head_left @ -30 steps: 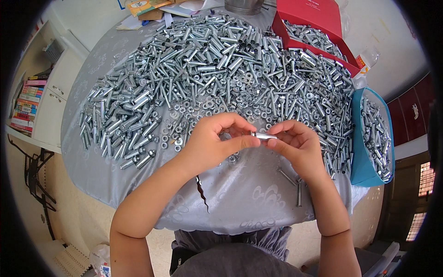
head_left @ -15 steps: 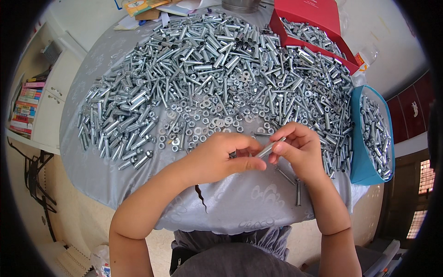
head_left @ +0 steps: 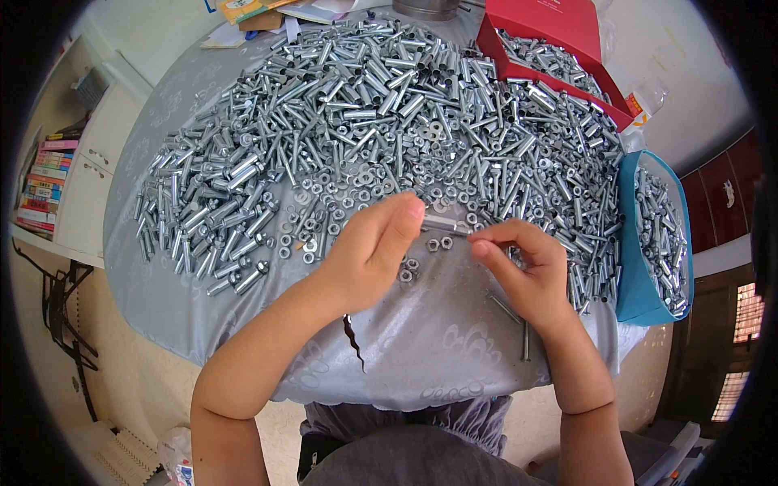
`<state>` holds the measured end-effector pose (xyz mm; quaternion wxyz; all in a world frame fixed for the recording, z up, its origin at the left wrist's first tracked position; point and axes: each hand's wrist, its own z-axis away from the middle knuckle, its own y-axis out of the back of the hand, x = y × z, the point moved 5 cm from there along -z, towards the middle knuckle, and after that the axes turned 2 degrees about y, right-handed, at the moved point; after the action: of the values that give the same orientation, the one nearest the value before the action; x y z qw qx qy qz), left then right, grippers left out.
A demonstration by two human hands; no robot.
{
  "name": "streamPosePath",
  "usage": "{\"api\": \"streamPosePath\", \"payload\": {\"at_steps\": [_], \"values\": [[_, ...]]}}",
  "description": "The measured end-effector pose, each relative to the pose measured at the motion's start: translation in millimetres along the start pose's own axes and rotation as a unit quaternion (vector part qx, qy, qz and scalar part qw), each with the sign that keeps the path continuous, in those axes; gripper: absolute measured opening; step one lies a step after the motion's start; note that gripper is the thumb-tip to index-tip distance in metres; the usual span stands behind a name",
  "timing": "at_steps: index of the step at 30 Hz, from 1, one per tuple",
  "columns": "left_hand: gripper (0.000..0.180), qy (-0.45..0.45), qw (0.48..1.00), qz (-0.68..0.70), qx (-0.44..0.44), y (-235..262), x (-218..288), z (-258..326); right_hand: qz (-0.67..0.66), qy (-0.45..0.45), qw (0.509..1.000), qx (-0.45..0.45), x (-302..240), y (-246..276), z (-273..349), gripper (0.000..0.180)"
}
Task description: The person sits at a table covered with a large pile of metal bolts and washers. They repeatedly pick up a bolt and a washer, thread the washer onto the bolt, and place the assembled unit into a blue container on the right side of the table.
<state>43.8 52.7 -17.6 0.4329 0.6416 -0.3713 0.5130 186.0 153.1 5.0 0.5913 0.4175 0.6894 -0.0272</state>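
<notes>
Gripping one end of a bolt above the table, the left hand is curled; the right hand is at its other end, whether pinching I cannot tell. Two nuts lie nearby.

PLACE: looks like a home room by its furnishings | CENTRE: round table under a shiny grey flower-patterned cloth | PAST TABLE'S LEFT EDGE: white cabinet shelving multicoloured stacked books | FAR LEFT EDGE: loose white papers | PAST RIGHT EDGE: dark brown panel with bright barred panes | BELOW NEAR EDGE: beige floor
</notes>
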Motion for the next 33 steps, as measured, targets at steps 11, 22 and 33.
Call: {"api": "streamPosePath", "payload": {"at_steps": [11,22,33], "values": [[0.038,0.025,1.0,0.011,0.007,-1.7,2.8,0.7,0.291,0.153,0.943,-0.043,-1.0,-18.9,-1.4,0.02],[0.037,0.039,0.999,-0.013,0.007,-4.2,-3.6,-1.3,0.295,0.154,0.942,-0.038,-7.7,-17.7,-2.9,0.02],[0.036,0.033,0.998,0.032,0.039,-0.1,-10.4,-5.2,0.142,0.07,0.987,-0.004,0.8,-5.5,-4.8,0.019]]}}
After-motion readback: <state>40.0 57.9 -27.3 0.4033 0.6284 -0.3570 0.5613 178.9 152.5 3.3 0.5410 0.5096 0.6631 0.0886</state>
